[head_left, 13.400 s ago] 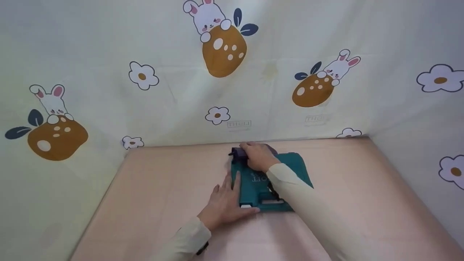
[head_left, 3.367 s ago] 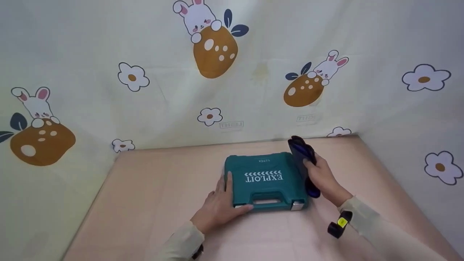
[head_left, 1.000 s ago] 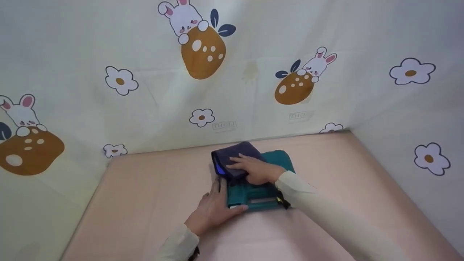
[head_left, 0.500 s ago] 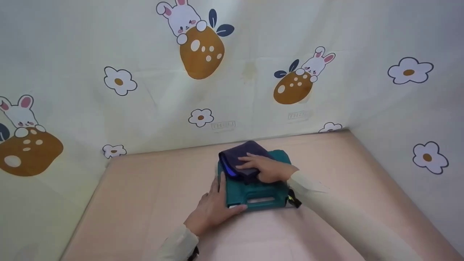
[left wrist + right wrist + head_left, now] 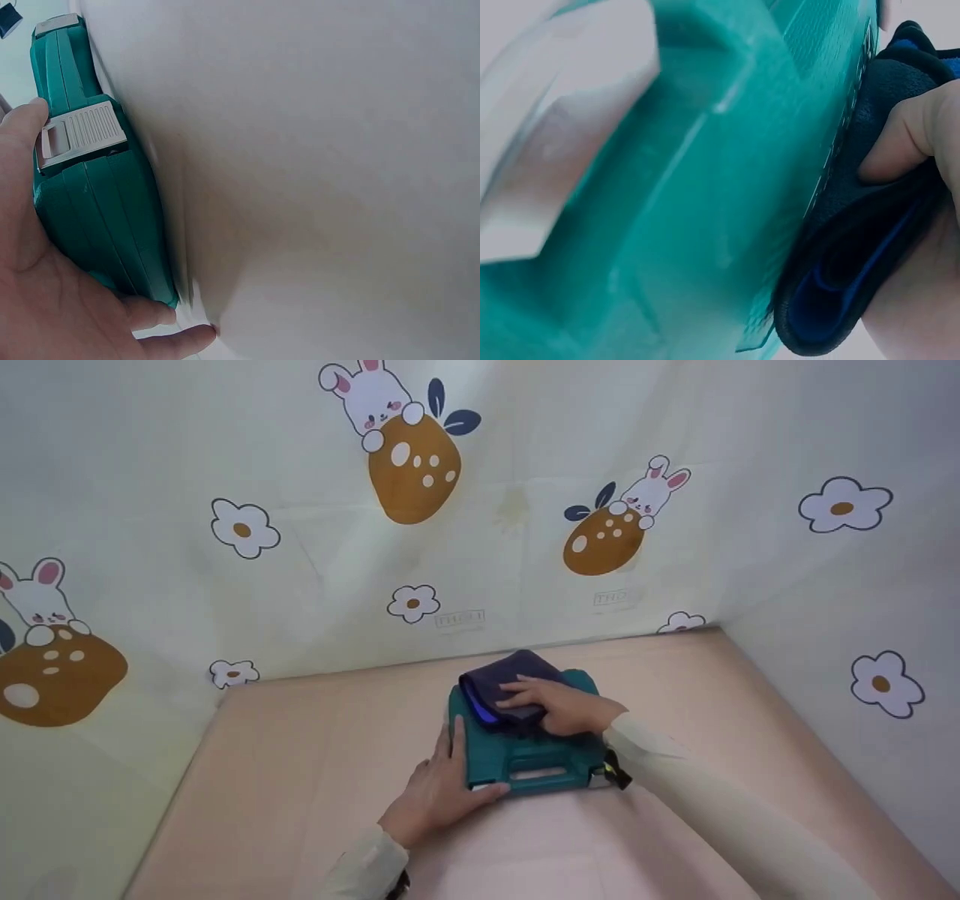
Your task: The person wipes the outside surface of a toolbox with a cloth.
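- Your green case (image 5: 484, 757) lies flat and closed on the pink table (image 5: 315, 765), towards its far side, contents hidden; its handle (image 5: 544, 785) is on the near side, with a silver latch (image 5: 82, 135) left of it
- Your left hand (image 5: 437, 799) braces the case's near left corner, fingers straight along the side, thumb over the near edge
- Your right hand (image 5: 566, 709) presses the folded, blue-lined dark cloth (image 5: 517, 664) onto the lid, fingers spread across it, thumb bent in, holding a fold
- White lettering (image 5: 845, 120) on the lid shows edge-on, unreadable
- Faint boxed print (image 5: 460, 619) marks the far backdrop (image 5: 300, 607), too pale to read surely
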### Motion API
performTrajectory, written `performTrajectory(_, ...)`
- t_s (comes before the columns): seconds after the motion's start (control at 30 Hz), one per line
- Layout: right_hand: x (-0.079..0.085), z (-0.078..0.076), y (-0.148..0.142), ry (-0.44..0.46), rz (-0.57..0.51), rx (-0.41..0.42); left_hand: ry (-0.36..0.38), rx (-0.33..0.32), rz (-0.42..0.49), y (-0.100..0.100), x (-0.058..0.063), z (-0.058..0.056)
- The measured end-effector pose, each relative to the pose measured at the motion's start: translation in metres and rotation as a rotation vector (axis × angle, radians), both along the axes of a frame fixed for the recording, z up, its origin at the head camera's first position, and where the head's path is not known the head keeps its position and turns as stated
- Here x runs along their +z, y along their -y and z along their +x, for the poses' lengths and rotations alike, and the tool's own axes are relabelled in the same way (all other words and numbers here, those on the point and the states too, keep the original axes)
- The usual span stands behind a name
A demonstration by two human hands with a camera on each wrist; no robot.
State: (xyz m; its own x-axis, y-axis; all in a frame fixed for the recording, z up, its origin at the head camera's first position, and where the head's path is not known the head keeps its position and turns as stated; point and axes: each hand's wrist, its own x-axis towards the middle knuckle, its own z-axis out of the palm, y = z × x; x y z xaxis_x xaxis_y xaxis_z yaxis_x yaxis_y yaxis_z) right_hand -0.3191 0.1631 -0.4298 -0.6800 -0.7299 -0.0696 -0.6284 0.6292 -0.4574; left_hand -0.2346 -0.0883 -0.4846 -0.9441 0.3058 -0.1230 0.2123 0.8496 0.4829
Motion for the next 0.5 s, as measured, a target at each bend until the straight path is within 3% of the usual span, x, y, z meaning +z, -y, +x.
performTrajectory(0.27,-0.002,-0.003,-0.011,0.003,-0.019,-0.015,0.000,-0.010,0.002,0.001,-0.001,0.000)
performTrajectory(0.5,-0.003,-0.001,-0.022,0.019,-0.012,-0.086,0.017,0.003,-0.005,0.001,-0.002,0.000)
